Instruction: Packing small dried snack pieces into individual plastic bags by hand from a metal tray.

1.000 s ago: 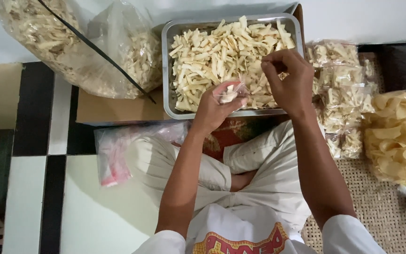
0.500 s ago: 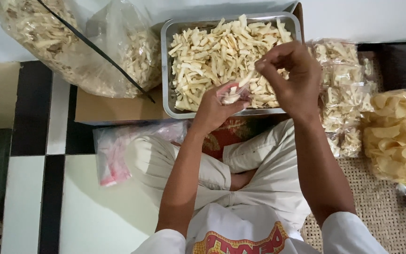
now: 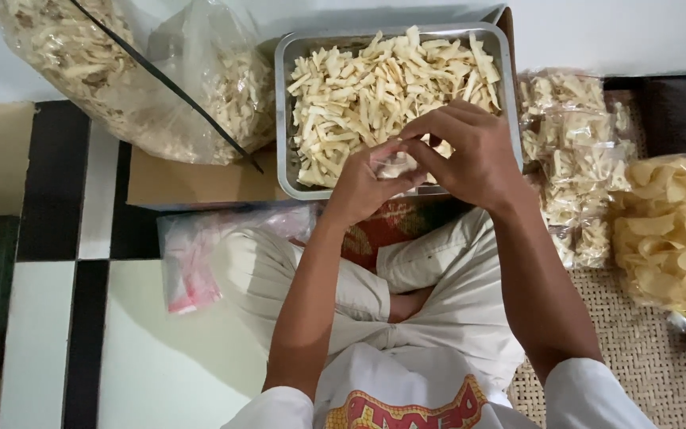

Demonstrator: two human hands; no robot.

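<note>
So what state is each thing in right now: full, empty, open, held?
Metal tray: heaped full of pale chip strips.
Small clear bag: held between both hands, partly filled.
Left hand: gripping the small bag.
Right hand: fingers at the bag's mouth.
Large plastic bag: bulging with chips, lying on its side.
Packed small bags: filled, piled beside the tray.

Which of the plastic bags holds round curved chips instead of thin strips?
The clear plastic bag of pale yellow round chips at far right, on the woven mat; the others hold thin strips.

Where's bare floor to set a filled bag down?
Free: pale tile left of the knee, below the flat plastic bags; cardboard strip left of the metal tray. Crowded: right side, small packed bags and the chip bag.
</note>
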